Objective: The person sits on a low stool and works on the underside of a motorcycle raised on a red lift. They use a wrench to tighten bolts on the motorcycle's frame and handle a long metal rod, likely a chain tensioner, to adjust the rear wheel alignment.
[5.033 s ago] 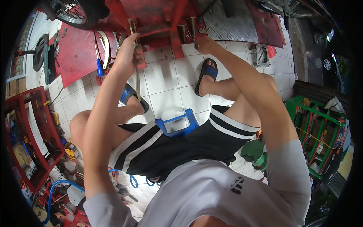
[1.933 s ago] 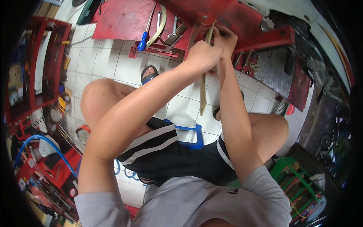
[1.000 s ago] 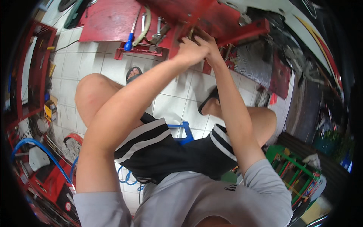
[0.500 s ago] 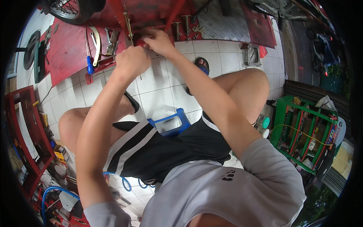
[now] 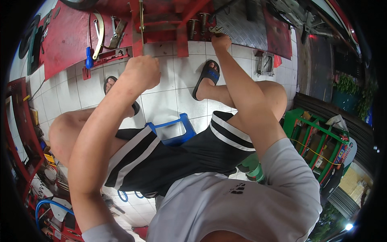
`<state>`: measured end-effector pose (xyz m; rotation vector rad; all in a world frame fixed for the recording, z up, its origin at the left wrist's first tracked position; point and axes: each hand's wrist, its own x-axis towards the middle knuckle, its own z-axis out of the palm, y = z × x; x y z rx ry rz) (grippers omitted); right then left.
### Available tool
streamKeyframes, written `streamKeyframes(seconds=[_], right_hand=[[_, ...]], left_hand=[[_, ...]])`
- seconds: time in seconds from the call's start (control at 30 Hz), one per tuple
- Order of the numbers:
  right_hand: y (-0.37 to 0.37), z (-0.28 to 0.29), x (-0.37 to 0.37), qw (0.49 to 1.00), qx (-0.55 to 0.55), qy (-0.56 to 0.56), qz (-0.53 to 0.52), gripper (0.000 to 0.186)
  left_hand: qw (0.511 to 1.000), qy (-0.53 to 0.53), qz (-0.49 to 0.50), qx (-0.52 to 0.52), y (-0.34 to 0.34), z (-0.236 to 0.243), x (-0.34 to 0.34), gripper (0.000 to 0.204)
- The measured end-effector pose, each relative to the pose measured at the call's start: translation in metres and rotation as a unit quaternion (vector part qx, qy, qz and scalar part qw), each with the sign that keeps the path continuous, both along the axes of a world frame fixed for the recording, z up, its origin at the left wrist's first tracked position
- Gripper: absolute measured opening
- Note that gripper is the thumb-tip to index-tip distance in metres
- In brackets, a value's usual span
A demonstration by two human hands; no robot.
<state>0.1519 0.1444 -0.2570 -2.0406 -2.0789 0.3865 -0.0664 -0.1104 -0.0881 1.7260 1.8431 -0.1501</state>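
My left hand (image 5: 143,71) is closed in front of the red steel frame (image 5: 161,20), its fingers turned down so that any object in it is hidden. Just beyond it stands a narrow brass-coloured strip (image 5: 141,16) against the frame. My right hand (image 5: 221,41) reaches to the red platform's front edge, fingers curled at small pale metal parts (image 5: 215,30); whether it grips one is unclear. Two metal cylinders (image 5: 192,27) lie beside them. On the platform's left are a blue-handled screwdriver (image 5: 89,56), a curved pale metal piece (image 5: 97,44), wrenches (image 5: 113,28) and a dark metal block (image 5: 117,39).
A blue plastic stool (image 5: 181,138) is between my legs over white tiles (image 5: 161,97). A red rack (image 5: 24,137) and blue hose (image 5: 44,203) are at left. A green wheeled rack (image 5: 306,141) stands at right, a metal frame piece (image 5: 266,64) below the platform's right end.
My hands were together at the frame earlier. They have since separated: the right has moved right to the small parts, while the left has drawn down toward me.
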Motion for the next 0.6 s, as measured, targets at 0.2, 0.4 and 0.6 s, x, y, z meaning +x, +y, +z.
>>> streamKeyframes(seconds=[0.2,0.4,0.6], right_hand=[[0.018,-0.001,0.012,0.998,-0.055,-0.025,0.026,0.032],[0.019,-0.006,0.019,0.995,-0.037,-0.070,0.058,0.038],[0.011,0.015,-0.009,0.992,-0.046,-0.110,0.040,0.038]], left_hand=[[0.999,-0.002,-0.001,0.034,-0.002,-0.004,-0.003,0.029],[1.000,0.014,-0.006,0.022,-0.002,0.004,-0.002,0.030],[1.000,0.021,0.008,-0.019,-0.005,0.001,-0.002,0.032]])
